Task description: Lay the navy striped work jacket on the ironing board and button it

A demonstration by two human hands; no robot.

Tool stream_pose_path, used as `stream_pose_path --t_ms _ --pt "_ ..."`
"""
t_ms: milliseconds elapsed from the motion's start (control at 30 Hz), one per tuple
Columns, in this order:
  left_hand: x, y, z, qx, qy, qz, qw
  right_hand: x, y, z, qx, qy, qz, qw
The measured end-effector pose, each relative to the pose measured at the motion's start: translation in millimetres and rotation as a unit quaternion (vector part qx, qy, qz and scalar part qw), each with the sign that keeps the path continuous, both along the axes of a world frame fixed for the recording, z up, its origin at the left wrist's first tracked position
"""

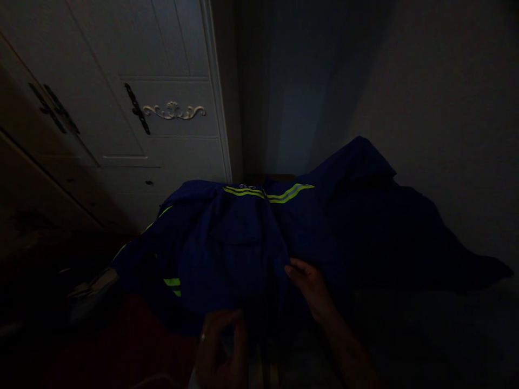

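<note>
A dark blue work jacket with yellow-green reflective stripes lies spread out in the middle of the head view, its front facing me. My right hand pinches the jacket's front edge between thumb and fingers, right of the middle. Nearer to me, at the jacket's lower hem, my left hand is curled with thumb and forefinger together; a ring shows on one finger. Whatever those fingertips may hold is lost in the dark.
A white cabinet with dark handles and a scroll ornament stands at the back left. A pale wall rises behind at the right. Dark red flooring shows at the lower left. The room is very dim.
</note>
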State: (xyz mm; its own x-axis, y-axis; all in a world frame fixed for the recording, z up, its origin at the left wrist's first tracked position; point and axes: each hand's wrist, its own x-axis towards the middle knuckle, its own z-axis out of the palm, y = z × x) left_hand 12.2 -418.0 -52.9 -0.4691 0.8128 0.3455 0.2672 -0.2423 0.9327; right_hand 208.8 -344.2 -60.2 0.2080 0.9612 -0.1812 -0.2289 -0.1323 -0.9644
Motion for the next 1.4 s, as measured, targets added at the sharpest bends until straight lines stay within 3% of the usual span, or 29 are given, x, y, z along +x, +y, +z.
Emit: stream_pose_path --t_ms 100,133,233,300,433,567,800,933,1133,1267,1400 --pt "20.2 40.7 23.3 0.041 0.167 -0.102 0.980 1.7 0.8 1.3 -0.006 -0.004 -0.018 1.000" --pt "24.6 54.6 26.4 0.040 0.219 -0.105 0.969 2.1 1.1 0.8 -0.012 0.004 -0.024 1.000" --pt "32.9 88.1 23.6 0.022 0.350 -0.134 0.927 2.3 1.7 -1.6 -0.019 0.032 -0.034 0.999" --pt "36.5 101.7 16.0 0.029 0.410 -0.187 0.892 1.8 1.9 -3.4 -0.011 0.043 -0.027 0.999" --pt "39.6 110.8 0.4 0.019 0.488 -0.249 0.837 1.4 2.7 -8.0 -0.003 0.041 -0.011 0.999" --pt "37.5 110.9 -7.1 0.016 0.514 -0.219 0.829 1.3 3.5 -9.9 -0.016 0.004 -0.043 0.999" --pt "28.7 126.2 -2.0 0.077 0.551 -0.211 0.804 -1.7 4.0 -5.7 -0.021 -0.003 -0.110 0.994" --pt "26.1 130.5 -3.0 0.123 0.535 -0.219 0.807 -4.0 6.0 -9.9 -0.016 -0.002 -0.149 0.989" --pt "34.9 124.1 -7.7 0.214 0.446 -0.151 0.856 -14.0 10.0 -6.3 0.046 -0.017 -0.159 0.986" --pt "40.2 123.8 -8.9 0.184 0.428 -0.157 0.871 -20.2 11.6 3.0 0.064 -0.044 -0.180 0.981" --pt "38.7 123.6 -10.0 0.114 0.402 -0.196 0.887 -20.0 8.2 5.2 0.055 -0.051 -0.158 0.985"
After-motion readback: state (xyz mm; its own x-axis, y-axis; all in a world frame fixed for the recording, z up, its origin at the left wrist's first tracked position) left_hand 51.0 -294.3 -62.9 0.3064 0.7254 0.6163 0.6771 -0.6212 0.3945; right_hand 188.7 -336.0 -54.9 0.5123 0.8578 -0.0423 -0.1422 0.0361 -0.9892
